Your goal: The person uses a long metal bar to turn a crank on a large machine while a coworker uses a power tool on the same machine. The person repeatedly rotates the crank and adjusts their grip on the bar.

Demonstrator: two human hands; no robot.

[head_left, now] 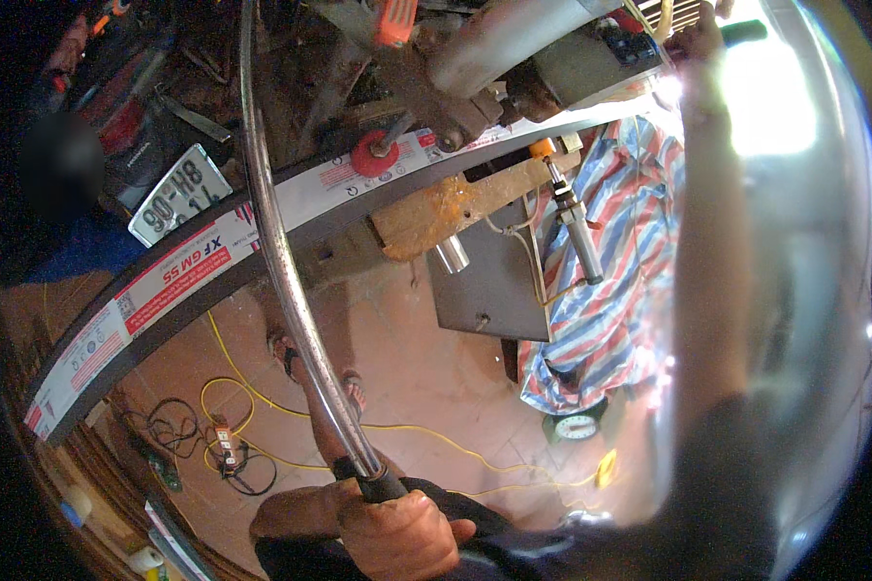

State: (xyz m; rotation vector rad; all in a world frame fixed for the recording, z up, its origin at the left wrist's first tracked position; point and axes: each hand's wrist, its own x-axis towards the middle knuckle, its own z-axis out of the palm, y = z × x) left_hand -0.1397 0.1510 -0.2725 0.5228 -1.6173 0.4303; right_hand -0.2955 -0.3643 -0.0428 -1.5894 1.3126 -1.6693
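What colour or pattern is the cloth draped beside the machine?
Red, blue and white stripes on the draped woven cloth, clearest in the head view.

Open tiled floor [426, 368] below centre, long chrome curved bar [286, 261] crossing left, labelled black tyre [165, 290] behind, rusty orange metal bracket [455, 208] blocking above, yellow cable [262, 397] trailing underfoot

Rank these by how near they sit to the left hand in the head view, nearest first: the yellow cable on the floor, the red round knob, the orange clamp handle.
From the left hand, at the bottom edge:
1. Yellow cable, on the floor up and left of it.
2. Red round knob, higher, on the labelled tyre.
3. Orange clamp handle, at the top edge.
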